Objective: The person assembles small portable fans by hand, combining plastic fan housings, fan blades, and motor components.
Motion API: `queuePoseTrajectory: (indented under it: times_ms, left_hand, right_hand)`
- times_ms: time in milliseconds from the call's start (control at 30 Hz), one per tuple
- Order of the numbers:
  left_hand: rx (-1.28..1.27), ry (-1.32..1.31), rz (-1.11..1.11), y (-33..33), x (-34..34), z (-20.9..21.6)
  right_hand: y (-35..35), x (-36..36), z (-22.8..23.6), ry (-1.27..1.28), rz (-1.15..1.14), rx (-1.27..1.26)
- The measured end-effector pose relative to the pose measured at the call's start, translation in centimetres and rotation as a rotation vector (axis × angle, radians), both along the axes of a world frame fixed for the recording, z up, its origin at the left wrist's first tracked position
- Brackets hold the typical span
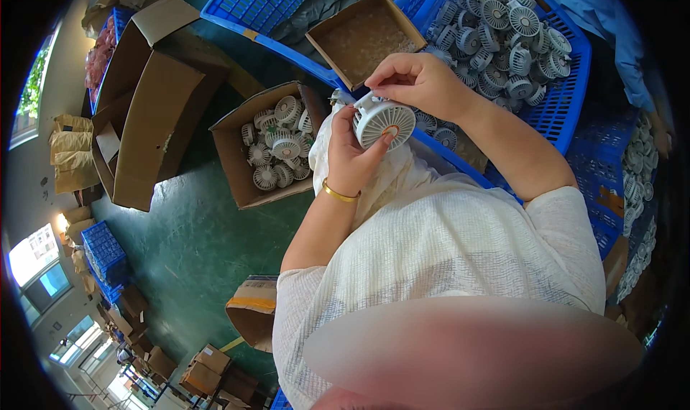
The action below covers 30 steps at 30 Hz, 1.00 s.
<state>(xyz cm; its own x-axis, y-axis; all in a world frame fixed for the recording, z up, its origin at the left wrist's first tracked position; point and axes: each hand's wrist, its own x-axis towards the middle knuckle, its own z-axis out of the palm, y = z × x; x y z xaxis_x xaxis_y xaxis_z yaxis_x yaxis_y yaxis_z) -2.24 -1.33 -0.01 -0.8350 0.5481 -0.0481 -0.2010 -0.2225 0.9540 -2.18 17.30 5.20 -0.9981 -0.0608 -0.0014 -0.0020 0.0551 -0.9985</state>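
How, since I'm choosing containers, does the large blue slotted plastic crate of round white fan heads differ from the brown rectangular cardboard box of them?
The blue slotted plastic crate has perforated walls; the brown cardboard box has solid ones. The crate looks larger than the box. The crate shows many more fan heads than the box. Both are open-topped and hold round white fan heads.

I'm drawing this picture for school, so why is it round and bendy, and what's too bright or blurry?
Head view: the fisheye lens bends the large cardboard box and leaves black corners; head view, left side: a window glares white; head view, bottom: a pinkish oval is smeared, while the white fan head looks fairly sharp.
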Motion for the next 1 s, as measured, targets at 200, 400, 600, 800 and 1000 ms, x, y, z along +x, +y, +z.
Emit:
queuePoseTrajectory:
  times_ms: [200,400,600,800,1000]
  left_hand:
    - [-0.024,0.025,-0.001,-0.1,-0.1,-0.2]
    - [-0.045,0.015,-0.015,-0.3,-0.1,-0.4]
    - [-0.028,-0.001,-0.018,-0.3,-0.1,-0.5]
    - [-0.012,0.015,-0.023,-0.4,0.0,-0.7]
    - [-0.006,0.010,-0.023,-0.3,0.0,-0.5]
  right_hand:
    - [0.4,0.2,0.3,0.000,0.001,0.078]
    - [0.5,0.1,0.3,0.100,0.034,0.163]
    - [0.8,0.1,0.0,0.132,0.047,0.197]
    - [0.8,0.2,0.2,0.092,0.049,0.176]
    - [1.0,0.3,0.0,0.090,0.036,0.157]
